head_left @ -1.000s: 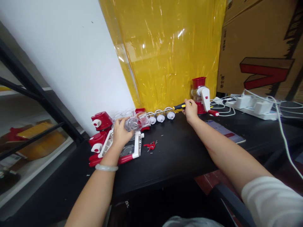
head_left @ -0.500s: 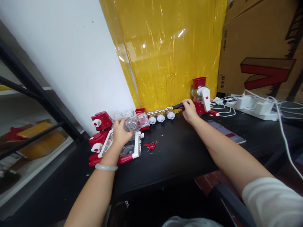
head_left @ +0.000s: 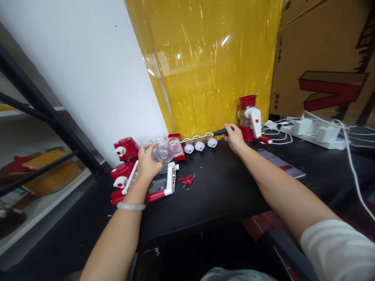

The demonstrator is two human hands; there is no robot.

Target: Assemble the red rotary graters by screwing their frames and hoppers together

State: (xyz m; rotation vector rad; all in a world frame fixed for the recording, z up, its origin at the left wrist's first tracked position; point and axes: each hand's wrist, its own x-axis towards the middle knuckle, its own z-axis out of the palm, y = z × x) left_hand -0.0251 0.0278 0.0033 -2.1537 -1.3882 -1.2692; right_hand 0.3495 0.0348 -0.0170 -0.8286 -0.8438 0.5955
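So the right hand (head_left: 234,139) has its fingers closed around the handle of a screwdriver (head_left: 221,132), just left of a red-and-white grinder (head_left: 249,127). The shaft runs left past three white-capped drums (head_left: 199,146) to a clear plastic piece (head_left: 164,153), though I can't tell if the tip's seated in anything. Left hand (head_left: 148,162) has its fingers curled around that clear piece, above the white cranks (head_left: 170,179). Little red bits (head_left: 188,180) lie nearby on the black tabletop (head_left: 211,203).

Clear part (head_left: 164,153) glossy plastic; screwdriver (head_left: 220,132) metal-shafted; tabletop (head_left: 222,179) matt
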